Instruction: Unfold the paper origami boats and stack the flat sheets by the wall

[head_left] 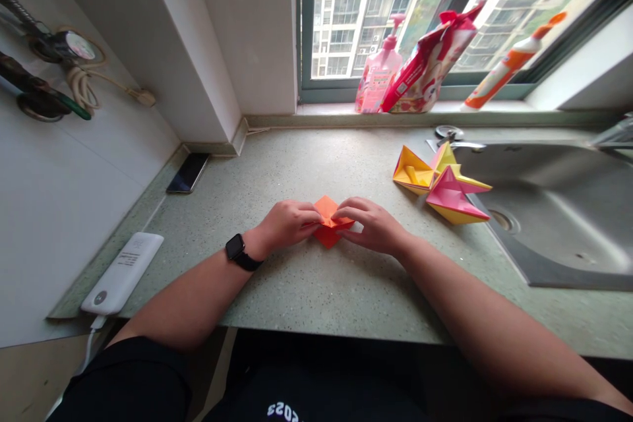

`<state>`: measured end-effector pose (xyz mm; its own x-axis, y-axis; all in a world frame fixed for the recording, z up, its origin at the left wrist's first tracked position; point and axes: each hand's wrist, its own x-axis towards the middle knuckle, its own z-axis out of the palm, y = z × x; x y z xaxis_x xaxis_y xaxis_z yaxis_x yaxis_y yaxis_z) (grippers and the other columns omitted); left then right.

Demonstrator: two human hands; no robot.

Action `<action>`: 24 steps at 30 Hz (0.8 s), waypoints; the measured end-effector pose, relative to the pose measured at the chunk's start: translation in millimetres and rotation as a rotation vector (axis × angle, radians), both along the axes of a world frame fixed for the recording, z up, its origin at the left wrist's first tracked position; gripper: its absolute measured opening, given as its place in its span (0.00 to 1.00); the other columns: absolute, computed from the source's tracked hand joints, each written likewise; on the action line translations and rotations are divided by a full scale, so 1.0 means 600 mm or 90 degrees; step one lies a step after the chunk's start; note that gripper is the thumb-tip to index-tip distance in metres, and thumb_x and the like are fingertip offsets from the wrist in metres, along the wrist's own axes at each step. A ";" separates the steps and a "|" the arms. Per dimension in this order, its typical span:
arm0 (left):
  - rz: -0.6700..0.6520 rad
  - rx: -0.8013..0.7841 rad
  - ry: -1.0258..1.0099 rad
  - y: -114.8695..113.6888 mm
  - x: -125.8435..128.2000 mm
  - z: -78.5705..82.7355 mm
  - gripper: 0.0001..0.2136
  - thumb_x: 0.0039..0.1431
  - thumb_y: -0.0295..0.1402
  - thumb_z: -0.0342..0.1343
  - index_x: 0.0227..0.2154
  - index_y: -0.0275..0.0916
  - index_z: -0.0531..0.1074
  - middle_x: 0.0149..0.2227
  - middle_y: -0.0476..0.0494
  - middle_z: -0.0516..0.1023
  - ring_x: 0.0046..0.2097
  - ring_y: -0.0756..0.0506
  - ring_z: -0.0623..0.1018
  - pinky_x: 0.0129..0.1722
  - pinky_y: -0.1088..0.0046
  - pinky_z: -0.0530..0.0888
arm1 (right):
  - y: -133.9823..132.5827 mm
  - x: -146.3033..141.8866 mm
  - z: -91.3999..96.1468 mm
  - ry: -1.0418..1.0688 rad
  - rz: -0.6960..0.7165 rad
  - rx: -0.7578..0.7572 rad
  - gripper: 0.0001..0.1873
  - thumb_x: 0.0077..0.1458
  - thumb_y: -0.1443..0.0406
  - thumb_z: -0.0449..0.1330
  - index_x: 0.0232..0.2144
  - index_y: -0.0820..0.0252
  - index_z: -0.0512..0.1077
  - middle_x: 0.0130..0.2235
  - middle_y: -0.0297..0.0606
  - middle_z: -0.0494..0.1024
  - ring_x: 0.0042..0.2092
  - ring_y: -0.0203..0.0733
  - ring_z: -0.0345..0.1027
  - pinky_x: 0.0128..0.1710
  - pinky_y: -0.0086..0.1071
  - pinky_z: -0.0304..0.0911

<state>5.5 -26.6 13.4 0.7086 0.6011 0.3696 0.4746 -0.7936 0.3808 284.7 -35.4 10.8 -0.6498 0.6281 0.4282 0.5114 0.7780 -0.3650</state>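
Observation:
A small orange piece of origami paper point(327, 237), folded into a diamond shape, lies on the speckled counter in front of me. My left hand point(291, 223) grips its left corner, thumb and fingers closed on the edge. From the other side, my right hand point(370, 224) pinches the right corner, with the fingertips over the top and the thumb below. The fingertips hide parts of the paper's side corners. Farther right, by the sink, stand folded paper boats: a yellow one point(413, 171) and a pink and yellow one point(455, 201), touching one another.
A steel sink point(527, 277) is set in the counter point(291, 290) at right. On the left lie a phone point(188, 173) and a cabled white power bank point(123, 273). A pink pump bottle point(378, 76), a red bag point(428, 66) and an orange-white bottle point(504, 72) line the windowsill.

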 end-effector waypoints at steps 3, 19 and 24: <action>0.001 0.000 0.003 0.000 0.001 -0.003 0.10 0.75 0.34 0.58 0.43 0.44 0.85 0.46 0.46 0.89 0.43 0.45 0.86 0.43 0.70 0.77 | 0.005 0.001 -0.011 -0.022 -0.009 0.006 0.10 0.70 0.63 0.62 0.45 0.52 0.84 0.43 0.41 0.87 0.43 0.46 0.80 0.45 0.40 0.73; 0.069 0.018 0.083 -0.002 0.002 0.001 0.09 0.73 0.32 0.57 0.42 0.43 0.84 0.39 0.46 0.87 0.37 0.46 0.83 0.37 0.70 0.73 | 0.010 0.007 -0.018 -0.099 -0.060 -0.032 0.13 0.70 0.66 0.60 0.45 0.51 0.86 0.43 0.40 0.88 0.43 0.44 0.82 0.43 0.37 0.73; 0.075 -0.016 0.040 -0.005 0.005 0.002 0.09 0.72 0.32 0.57 0.41 0.42 0.83 0.38 0.46 0.87 0.36 0.46 0.83 0.36 0.71 0.72 | 0.010 0.009 -0.019 -0.092 -0.043 -0.032 0.12 0.70 0.65 0.59 0.40 0.52 0.84 0.36 0.37 0.85 0.36 0.40 0.77 0.36 0.32 0.67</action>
